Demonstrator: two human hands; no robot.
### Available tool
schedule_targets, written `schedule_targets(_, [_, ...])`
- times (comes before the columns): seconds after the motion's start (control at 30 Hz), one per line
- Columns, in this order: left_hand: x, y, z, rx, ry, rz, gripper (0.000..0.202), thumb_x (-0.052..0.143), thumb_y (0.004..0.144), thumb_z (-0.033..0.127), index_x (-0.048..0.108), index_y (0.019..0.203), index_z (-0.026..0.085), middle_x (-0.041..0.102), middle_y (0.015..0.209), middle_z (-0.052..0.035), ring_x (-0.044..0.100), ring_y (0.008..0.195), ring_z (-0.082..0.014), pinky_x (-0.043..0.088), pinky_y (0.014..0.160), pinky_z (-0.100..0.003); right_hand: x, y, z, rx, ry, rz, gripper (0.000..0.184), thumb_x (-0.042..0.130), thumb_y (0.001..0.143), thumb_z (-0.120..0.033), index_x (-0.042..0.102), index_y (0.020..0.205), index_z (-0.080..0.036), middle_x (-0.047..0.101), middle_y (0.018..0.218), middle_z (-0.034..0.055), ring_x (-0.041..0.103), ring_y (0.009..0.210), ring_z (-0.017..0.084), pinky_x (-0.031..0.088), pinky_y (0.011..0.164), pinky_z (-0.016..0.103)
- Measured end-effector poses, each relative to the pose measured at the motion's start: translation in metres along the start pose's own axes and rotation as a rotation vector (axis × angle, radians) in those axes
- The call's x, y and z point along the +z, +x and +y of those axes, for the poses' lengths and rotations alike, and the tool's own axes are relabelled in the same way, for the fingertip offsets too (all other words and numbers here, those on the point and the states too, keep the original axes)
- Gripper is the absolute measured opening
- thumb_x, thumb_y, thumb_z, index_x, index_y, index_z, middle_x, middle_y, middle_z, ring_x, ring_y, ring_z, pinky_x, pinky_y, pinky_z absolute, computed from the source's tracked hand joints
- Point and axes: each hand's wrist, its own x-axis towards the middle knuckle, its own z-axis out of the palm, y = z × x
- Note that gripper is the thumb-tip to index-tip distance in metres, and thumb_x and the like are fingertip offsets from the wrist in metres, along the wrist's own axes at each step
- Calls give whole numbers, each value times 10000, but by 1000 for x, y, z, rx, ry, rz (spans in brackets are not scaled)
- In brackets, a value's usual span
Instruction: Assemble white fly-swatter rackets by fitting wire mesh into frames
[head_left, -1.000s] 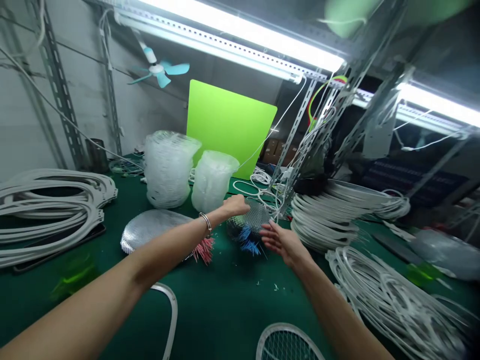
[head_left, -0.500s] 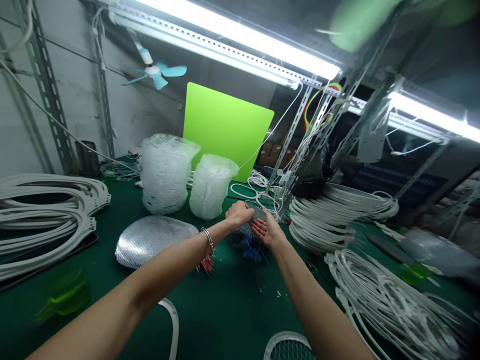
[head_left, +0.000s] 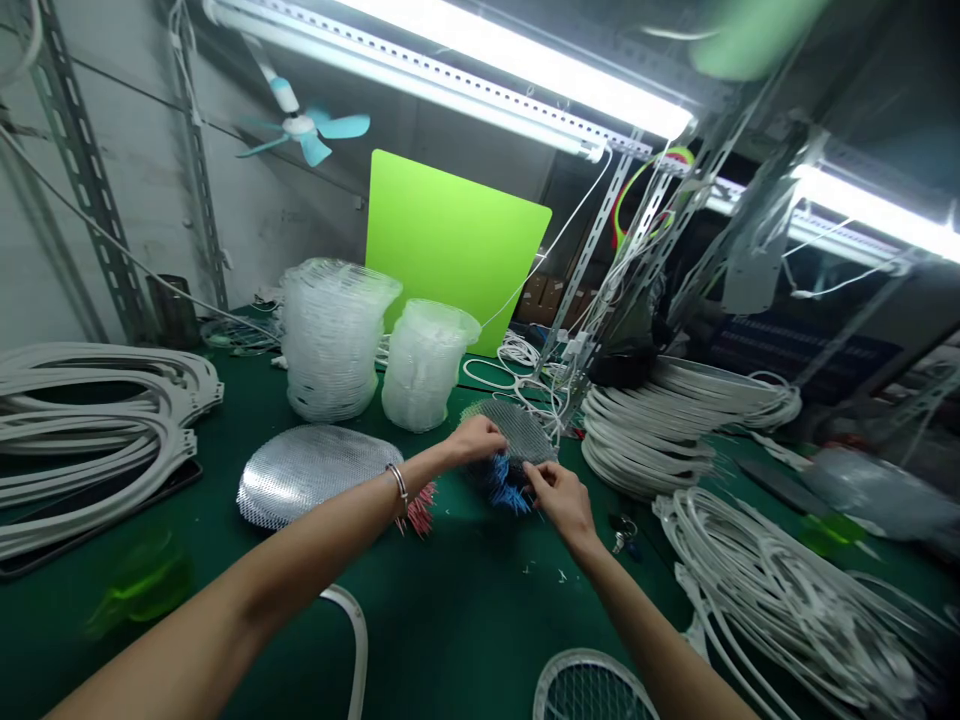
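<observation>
Tilted wire-mesh disc (head_left: 514, 430), blue wire ends (head_left: 504, 484) bristling beneath, sits centre frame: left hand (head_left: 474, 440) has fingers curled closed over its rim, right hand (head_left: 561, 502) pinches the lower edge; looks light, springy, best held by the rim, clear of the wires.

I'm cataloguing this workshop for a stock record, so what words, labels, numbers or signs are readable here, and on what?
No text can be read in this view.
The dark blue board at the right carries rows of small print, too small and blurred to read.
The cardboard boxes behind the green panel show nothing legible.
The mesh disc between the left hand and right hand shows no writing.
</observation>
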Motion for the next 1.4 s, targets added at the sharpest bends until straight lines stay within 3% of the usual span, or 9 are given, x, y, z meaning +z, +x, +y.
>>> schedule_targets(0.3, [-7,5,7,54,-64,62,256,576,931,360,630,989,116,644,961,-43,630,838,-168,539,748,-335,-3,14,-1,-59,-41,99,324,516,940,-447,623,959,-142,661,823,14,620,645,121,529,618,295])
schedule_targets(0.53, [4,2,8,121,-191,164,212,653,806,332,675,717,141,578,612,20,538,607,-122,418,577,-225,15,17,-13,-447,-232,159,394,586,822,-223,614,1214,-242,594,1328,45,457,1300,221,297,1102,373])
schedule_targets(0.73, [-1,3,3,68,-432,273,403,548,805,505,681,681,145,558,546,8,502,558,-113,385,551,-205,22,36,-11,-570,-274,253,285,489,897,-290,707,1070,-230,698,1160,71,595,1143,239,283,1099,411])
schedule_targets(0.87, [-24,13,-3,-144,-618,294,615,314,911,613,649,810,107,626,633,-72,541,563,-143,424,535,-246,11,50,-12,-540,-194,399,379,427,926,-394,691,1130,-215,695,1145,120,612,1084,299,394,973,435])
schedule_targets(1.03, [-30,31,10,-312,-812,95,547,473,907,606,623,966,83,671,833,-104,641,693,-174,536,629,-322,4,50,-22,-539,-19,342,291,522,849,-365,721,1014,-232,695,1147,94,585,1133,284,318,1061,439])
schedule_targets(1.17, [-16,30,29,-276,-904,142,265,562,947,343,602,1076,114,645,984,-59,644,807,-147,561,709,-314,0,21,-26,-421,200,281,399,556,779,-276,628,1170,-236,559,1370,49,423,1328,223,227,1140,391])
schedule_targets(1.23, [-9,18,36,-212,-933,216,209,587,932,279,608,1038,100,652,945,-59,645,765,-135,558,663,-277,-5,1,-26,-255,331,312,490,439,865,-337,476,1329,-184,467,1446,109,442,1317,223,321,1096,415])
schedule_targets(1.33, [-2,-3,37,-96,-979,348,130,651,842,142,607,959,107,674,813,-40,643,621,-101,513,544,-183,-10,-20,-30,18,540,259,574,269,946,-496,441,1316,-92,571,1297,215,649,1060,253,524,874,423])
schedule_targets(1.4, [0,-11,35,-53,-1009,389,130,662,802,122,612,922,132,686,780,-27,648,587,-102,513,521,-174,-9,-21,-37,136,673,150,549,427,915,-546,528,1221,-102,681,1098,168,705,878,232,573,750,371])
